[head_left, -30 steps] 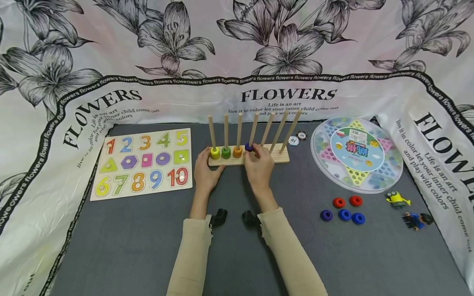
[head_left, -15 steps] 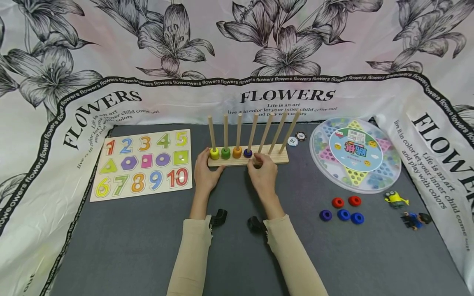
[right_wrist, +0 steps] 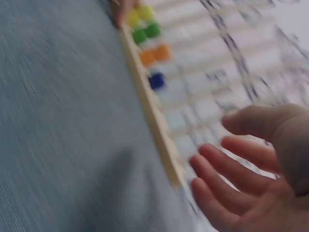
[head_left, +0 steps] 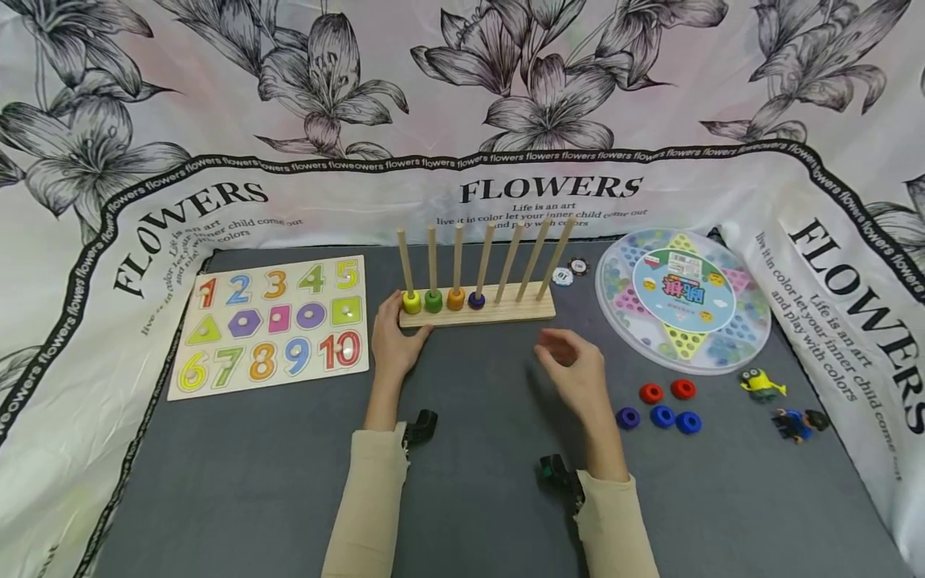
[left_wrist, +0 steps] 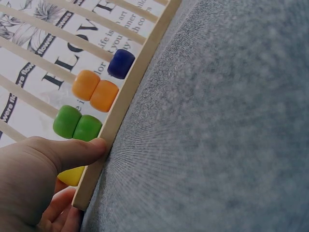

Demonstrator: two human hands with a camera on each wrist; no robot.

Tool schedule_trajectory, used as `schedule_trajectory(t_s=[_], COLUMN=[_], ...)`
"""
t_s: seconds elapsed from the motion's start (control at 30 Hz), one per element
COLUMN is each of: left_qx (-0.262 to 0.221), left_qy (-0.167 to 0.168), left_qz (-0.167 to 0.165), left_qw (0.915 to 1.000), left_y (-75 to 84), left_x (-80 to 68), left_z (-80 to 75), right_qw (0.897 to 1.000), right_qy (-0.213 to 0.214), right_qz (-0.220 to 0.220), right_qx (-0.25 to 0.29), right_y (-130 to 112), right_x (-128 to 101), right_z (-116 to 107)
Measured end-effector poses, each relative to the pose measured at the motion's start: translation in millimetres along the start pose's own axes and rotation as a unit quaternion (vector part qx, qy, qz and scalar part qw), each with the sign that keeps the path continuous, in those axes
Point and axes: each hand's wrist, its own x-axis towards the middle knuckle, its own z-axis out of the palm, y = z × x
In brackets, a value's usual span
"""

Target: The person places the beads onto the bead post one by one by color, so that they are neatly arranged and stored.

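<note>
A wooden peg stand [head_left: 520, 311] with several upright dowels stands in the middle of the head view. My left hand [head_left: 393, 341] grips its left end, thumb [left_wrist: 89, 151] along the front edge and fingers round the end. From the left, the pegs carry yellow [head_left: 411, 302], green [head_left: 433, 301] and orange [head_left: 455, 299] beads, two on each in the wrist views. A single dark blue bead [left_wrist: 121, 64] sits at the foot of the fourth peg. My right hand [head_left: 574, 369] hovers in front of the stand's right end, fingers loosely bent and nothing in them.
Red rings [head_left: 682, 388], blue rings [head_left: 689, 422] and a purple ring [head_left: 627, 417] lie right of my right hand. Behind them is a round game board [head_left: 723, 345], with two small toy figures [head_left: 762, 385] beside it. A number puzzle board [head_left: 270, 329] lies left.
My right hand has let go of the dark blue bead at the fourth peg's foot and moved right and toward me. My left hand keeps its grip on the stand.
</note>
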Motion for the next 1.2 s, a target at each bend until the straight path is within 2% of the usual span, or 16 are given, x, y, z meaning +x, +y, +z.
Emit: schedule_trajectory(t_s=[0.33,0.53,0.73,0.93,1.07,1.2], left_qx=[-0.002,0.0,0.004,0.003,0.0,-0.003], left_qy=[0.006,0.005,0.006,0.003,0.005,0.006], left_qz=[0.006,0.005,0.003,0.001,0.004,0.007], left_qw=[1.0,1.0,1.0,1.0,1.0,1.0], left_y=[-2.2,-2.8,-4.3,-3.8,-2.7,-2.3], left_x=[-1.4,-1.3,-1.5,-1.4,-0.9,-0.2], left_z=[-0.5,-0.5,-0.9,-0.1,-0.2,-0.5], right_qw=[0.994,0.984,0.978,0.975,0.978,0.988], right_qy=[-0.074,-0.092,-0.121,-0.112,-0.094,-0.062], right_qz=[0.024,0.046,0.073,0.081,0.069,0.033], right_qx=[-0.081,-0.146,-0.154,-0.173,-0.17,-0.141], right_y=[25.7,36.3,38.7,39.0,40.3,42.4], right_x=[-45.9,-68.5,-73.8,-71.3,-68.5,-63.8], right_z=[-86.9,-118.5,-120.0,-113.2,-108.9,-100.5])
